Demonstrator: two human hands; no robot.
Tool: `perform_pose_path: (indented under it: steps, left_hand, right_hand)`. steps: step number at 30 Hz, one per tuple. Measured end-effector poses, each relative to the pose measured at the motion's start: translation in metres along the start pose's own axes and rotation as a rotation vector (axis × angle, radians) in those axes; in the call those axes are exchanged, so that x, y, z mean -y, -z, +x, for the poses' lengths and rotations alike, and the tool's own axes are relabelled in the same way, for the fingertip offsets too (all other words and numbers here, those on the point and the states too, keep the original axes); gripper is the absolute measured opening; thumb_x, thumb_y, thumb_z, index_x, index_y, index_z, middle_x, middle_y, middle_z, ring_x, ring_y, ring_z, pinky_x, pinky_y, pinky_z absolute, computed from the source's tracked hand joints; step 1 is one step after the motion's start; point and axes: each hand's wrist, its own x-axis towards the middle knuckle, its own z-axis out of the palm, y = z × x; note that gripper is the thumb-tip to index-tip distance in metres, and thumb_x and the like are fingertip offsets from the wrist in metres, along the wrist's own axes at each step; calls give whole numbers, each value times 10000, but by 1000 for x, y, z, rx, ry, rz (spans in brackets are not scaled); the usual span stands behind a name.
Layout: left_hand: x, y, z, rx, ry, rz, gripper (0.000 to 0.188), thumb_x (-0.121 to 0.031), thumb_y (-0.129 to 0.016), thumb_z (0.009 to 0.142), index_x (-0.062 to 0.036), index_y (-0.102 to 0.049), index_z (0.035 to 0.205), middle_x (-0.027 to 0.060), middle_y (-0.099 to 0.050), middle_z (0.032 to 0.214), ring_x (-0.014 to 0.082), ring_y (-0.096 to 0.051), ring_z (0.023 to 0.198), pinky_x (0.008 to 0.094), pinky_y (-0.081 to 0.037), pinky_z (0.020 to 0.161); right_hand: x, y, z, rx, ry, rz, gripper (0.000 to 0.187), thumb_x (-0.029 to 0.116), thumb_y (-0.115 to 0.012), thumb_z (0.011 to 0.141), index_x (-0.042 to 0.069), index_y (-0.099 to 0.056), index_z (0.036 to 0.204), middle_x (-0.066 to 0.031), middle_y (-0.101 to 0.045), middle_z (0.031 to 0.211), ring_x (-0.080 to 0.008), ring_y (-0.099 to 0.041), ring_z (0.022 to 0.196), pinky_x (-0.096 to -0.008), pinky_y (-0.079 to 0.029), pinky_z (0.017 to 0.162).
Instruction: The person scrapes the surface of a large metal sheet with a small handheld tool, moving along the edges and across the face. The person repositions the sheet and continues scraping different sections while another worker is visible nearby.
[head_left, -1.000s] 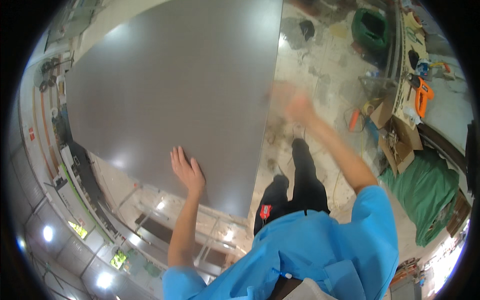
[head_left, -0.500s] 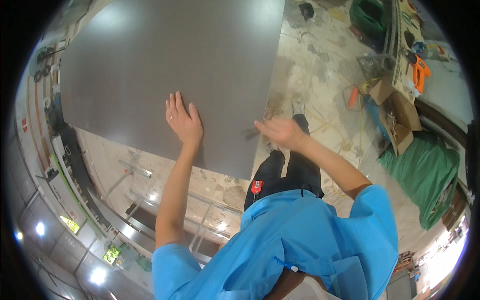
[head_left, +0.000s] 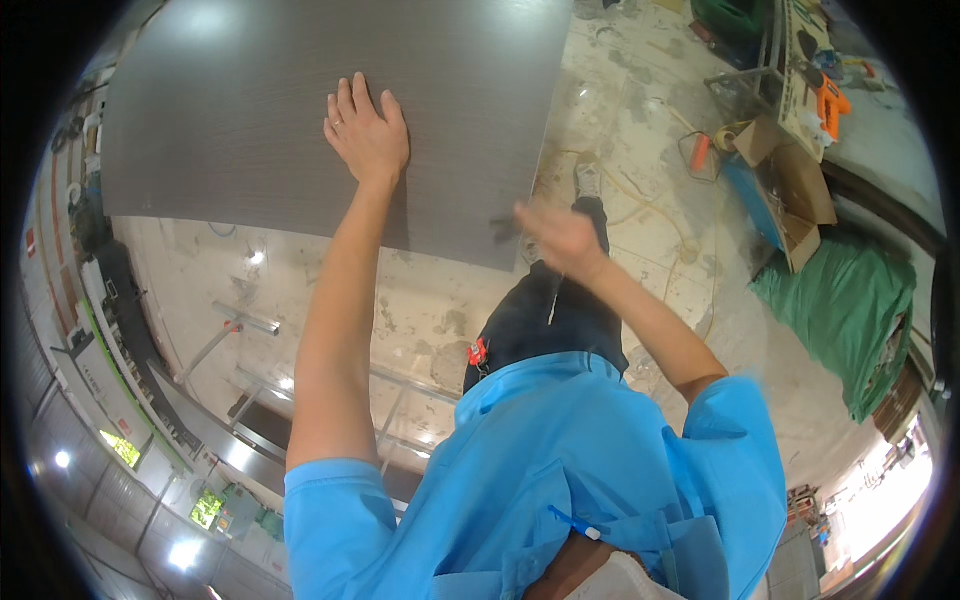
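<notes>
My left hand (head_left: 368, 135) lies flat on a large dark grey-brown panel (head_left: 260, 110), fingers spread, a ring on one of them. By the panel's right edge, near its closest corner, my right hand (head_left: 562, 238) is blurred by motion, its fingers curled. A slim, light-coloured pointed thing (head_left: 553, 303) shows just below that hand; its kind is not clear, and the palm side is hidden. On the panel beside the right fingertips is a dark blurred patch, perhaps a shadow.
An open cardboard box (head_left: 800, 195) and a green sack (head_left: 845, 315) stand on the right. Farther up are an orange tool (head_left: 832, 105) on a bench and an orange-red object (head_left: 700, 150) on the floor. Metal tubing (head_left: 250, 318) lies at left.
My left hand has slid farther away across the panel. The right hand has shifted slightly up along the edge. The view has moved, so the panel sits higher.
</notes>
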Motion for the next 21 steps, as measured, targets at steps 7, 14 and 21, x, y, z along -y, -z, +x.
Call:
perform_pose_path:
  steps: [7, 14, 21]
  left_hand:
    - [-2, 0, 2, -7, 6, -25, 641, -462, -445, 1110, -92, -470, 1632, 174, -427, 1705, 394, -322, 1610, 560, -189, 1327]
    - [6, -6, 1, -33, -35, -10, 642, -459, -451, 1111, -80, -472, 1628, 182, -423, 1708, 400, -333, 1605, 568, -222, 1315]
    - [-41, 20, -76, 163, -517, -18, 654, -490, -528, 1086, -166, -480, 1652, 145, -402, 1743, 399, -341, 1610, 572, -230, 1309]
  right_hand:
    - [-49, 11, 41, -131, -282, -79, 458, -3, -681, 874, 91, -761, 1315, -103, -755, 970, -310, -728, 799, -388, -572, 672]
    - [23, -19, -31, -54, 6, 40, 481, -38, -703, 845, 37, -737, 1319, -91, -632, 813, -283, -660, 716, -400, -541, 628]
    - [44, 8, -86, 260, -165, 233, 324, 71, -714, 924, 45, -768, 1242, -109, -708, 900, -344, -705, 792, -443, -590, 717]
